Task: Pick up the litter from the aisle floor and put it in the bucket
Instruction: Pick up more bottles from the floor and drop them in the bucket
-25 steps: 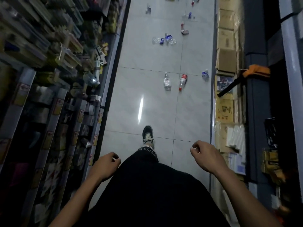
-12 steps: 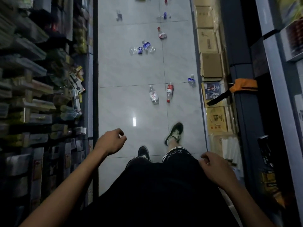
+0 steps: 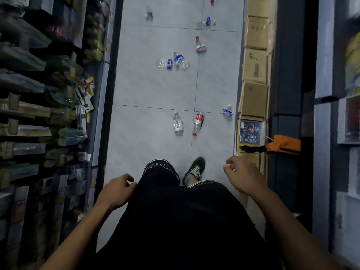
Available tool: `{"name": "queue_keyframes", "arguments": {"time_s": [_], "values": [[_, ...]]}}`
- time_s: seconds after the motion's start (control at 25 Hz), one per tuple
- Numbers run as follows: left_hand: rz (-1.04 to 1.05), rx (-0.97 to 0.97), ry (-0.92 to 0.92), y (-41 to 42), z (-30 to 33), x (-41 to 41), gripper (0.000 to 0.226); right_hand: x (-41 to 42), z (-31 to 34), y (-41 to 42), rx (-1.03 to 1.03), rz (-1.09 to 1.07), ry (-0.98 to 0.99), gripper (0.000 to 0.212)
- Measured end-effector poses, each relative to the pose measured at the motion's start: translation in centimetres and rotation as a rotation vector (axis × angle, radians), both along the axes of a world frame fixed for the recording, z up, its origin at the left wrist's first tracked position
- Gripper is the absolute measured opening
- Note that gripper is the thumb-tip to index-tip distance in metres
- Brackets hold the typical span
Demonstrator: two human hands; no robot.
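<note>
Litter lies along the grey tiled aisle floor ahead of my feet. Nearest are a clear bottle with a white label and a red-labelled bottle side by side. A small blue-labelled bottle rests by the right boxes. Farther off sit crushed blue-labelled bottles, a red-capped bottle and several more pieces. My left hand and my right hand hang at hip height, fingers loosely curled, holding nothing. No bucket is in view.
Stocked shelves line the left side. Stacked cardboard boxes and a dark pillar stand on the right, where an orange pouch with a black strap sticks out. My shoe is on the floor.
I have stepped forward along the aisle, so the bottles lie closer. My left hand dropped back to my hip and my right hand swung up and forward.
</note>
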State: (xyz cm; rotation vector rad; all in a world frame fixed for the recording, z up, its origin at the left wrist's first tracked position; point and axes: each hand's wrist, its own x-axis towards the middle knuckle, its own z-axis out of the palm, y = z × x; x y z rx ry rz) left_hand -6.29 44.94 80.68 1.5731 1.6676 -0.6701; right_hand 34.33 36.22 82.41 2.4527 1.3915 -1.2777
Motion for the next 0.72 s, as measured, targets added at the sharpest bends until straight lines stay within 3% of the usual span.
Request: {"name": "queue_keyframes", "arguments": {"time_s": [0.24, 0.48, 0.72], "values": [[0.048, -0.033, -0.022, 6.8, -1.6, 1.3, 0.031, 0.9, -0.9, 9.5, -0.059, 0.106, -0.028, 0.037], [-0.007, -0.054, -0.087, 18.1, -4.3, 5.0, 0.036, 0.5, -1.7, 14.8, -0.149, 0.040, -0.043, 0.028], [-0.110, -0.086, -0.061, 25.3, -10.4, 11.5, 0.041, 2.3, -10.0, 21.3, -0.316, 0.212, 0.020, 0.029]]}}
